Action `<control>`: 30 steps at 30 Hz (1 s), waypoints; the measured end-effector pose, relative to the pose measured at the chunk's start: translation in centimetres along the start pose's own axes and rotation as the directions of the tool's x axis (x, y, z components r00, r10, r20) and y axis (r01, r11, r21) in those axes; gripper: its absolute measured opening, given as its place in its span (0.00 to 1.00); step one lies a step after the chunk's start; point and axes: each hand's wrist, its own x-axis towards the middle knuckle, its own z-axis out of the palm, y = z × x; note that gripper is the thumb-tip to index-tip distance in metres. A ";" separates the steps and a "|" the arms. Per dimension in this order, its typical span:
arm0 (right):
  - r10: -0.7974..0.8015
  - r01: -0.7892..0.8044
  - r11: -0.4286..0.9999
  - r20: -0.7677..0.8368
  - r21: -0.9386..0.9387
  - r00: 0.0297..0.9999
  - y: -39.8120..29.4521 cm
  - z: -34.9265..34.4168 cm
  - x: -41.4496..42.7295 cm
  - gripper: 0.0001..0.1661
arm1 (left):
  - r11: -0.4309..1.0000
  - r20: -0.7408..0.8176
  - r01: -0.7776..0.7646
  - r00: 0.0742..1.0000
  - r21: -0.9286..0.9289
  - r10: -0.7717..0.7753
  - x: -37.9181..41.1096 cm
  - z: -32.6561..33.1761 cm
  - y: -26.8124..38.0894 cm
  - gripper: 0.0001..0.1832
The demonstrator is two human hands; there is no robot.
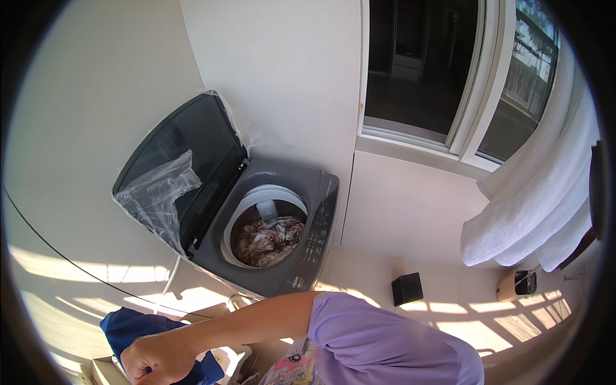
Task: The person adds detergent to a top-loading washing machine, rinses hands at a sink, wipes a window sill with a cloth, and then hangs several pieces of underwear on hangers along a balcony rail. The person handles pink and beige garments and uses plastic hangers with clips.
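My right hand (156, 360) reaches across to the lower left, its fingers curled around a dark blue cloth (130, 332). The cloth hangs on both sides of the fist. My left hand is out of view. Beyond my forearm stands a grey Haier top-loading washing machine (264, 284) with its dark lid (187, 130) raised. Crumpled clothes (272, 240), whitish and reddish brown, lie in its round drum. Clear plastic film (161, 187) clings to part of the lid. Buttons with writing line the control panel (317, 231).
A pale box (103, 371) and other partly hidden items lie beneath the blue cloth. A white hose (168, 284) and a black cable (72, 262) run at left. A black box (407, 288) sits on the floor. White towels (529, 211) hang at right, near a window (519, 96).
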 end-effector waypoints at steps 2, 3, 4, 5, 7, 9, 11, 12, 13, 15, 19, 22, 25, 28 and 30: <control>-0.060 0.047 0.839 0.008 0.542 0.998 0.4 0.1 3.1 0.39 | 0.994 0.037 -0.044 0.998 -0.099 0.048 -0.1 0.6 1.1 0.11; -0.126 0.076 0.542 -0.008 0.837 0.992 2.2 -0.3 5.4 0.48 | 0.984 0.057 -0.074 0.995 -0.161 0.084 -0.3 1.1 2.1 0.11; 0.008 0.105 0.598 -0.136 0.795 0.991 3.1 -1.3 7.1 0.52 | 0.973 0.075 -0.094 0.991 -0.212 0.112 -0.2 1.3 2.6 0.11; 0.131 0.121 0.654 -0.270 0.746 0.954 4.0 -2.1 7.8 0.56 | 0.957 0.091 -0.115 0.986 -0.266 0.143 -0.4 1.6 3.5 0.11; 0.258 0.048 0.697 -0.312 0.716 0.914 4.0 -2.5 7.6 0.53 | 0.930 0.099 -0.124 0.981 -0.347 0.167 -0.5 1.4 3.9 0.11; 0.061 0.143 0.921 -0.498 0.361 0.865 5.0 -2.4 7.2 0.40 | 0.899 0.108 -0.128 0.976 -0.419 0.189 -0.4 0.9 4.1 0.11; -0.369 0.242 0.927 -0.585 -0.286 0.722 4.6 -1.9 6.8 0.26 | 0.859 0.109 -0.137 0.970 -0.493 0.217 -0.3 0.5 4.4 0.11; -0.458 0.240 0.869 -0.517 -0.433 0.723 2.9 -2.2 5.0 0.19 | 0.832 0.126 -0.140 0.962 -0.537 0.243 -0.2 1.0 5.0 0.11; -0.585 0.252 0.750 -0.436 -0.612 0.684 2.3 -2.9 3.9 0.20 | 0.798 0.145 -0.144 0.950 -0.585 0.278 -0.1 1.6 5.9 0.11; -0.497 0.296 0.822 -0.359 -0.487 0.790 2.5 -1.3 3.5 0.26 | 0.779 0.108 -0.131 0.963 -0.613 0.247 -0.3 0.3 5.9 0.11; -0.071 0.096 0.993 -0.309 0.068 0.948 2.3 1.0 2.5 0.39 | 0.715 0.058 -0.123 0.973 -0.688 0.224 -0.2 -1.1 6.9 0.11; 0.204 -0.074 0.892 -0.250 0.445 0.947 2.5 1.1 -0.3 0.31 | 0.670 0.053 -0.107 0.975 -0.735 0.214 0.4 -0.9 7.2 0.11; 0.226 -0.211 0.580 0.093 0.786 0.970 7.5 -3.0 -3.5 0.27 | 0.602 0.074 -0.084 0.970 -0.794 0.233 1.2 0.3 8.1 0.12; 0.525 -0.129 0.474 -0.162 0.871 0.836 10.9 -4.0 -4.0 0.25 | 0.568 0.210 0.043 0.950 -0.822 0.232 2.9 1.9 7.2 0.14; 0.630 -0.151 0.504 -0.242 0.851 0.738 13.6 -3.3 -3.3 0.24 | 0.616 0.187 -0.015 0.947 -0.787 0.262 2.9 1.1 6.2 0.14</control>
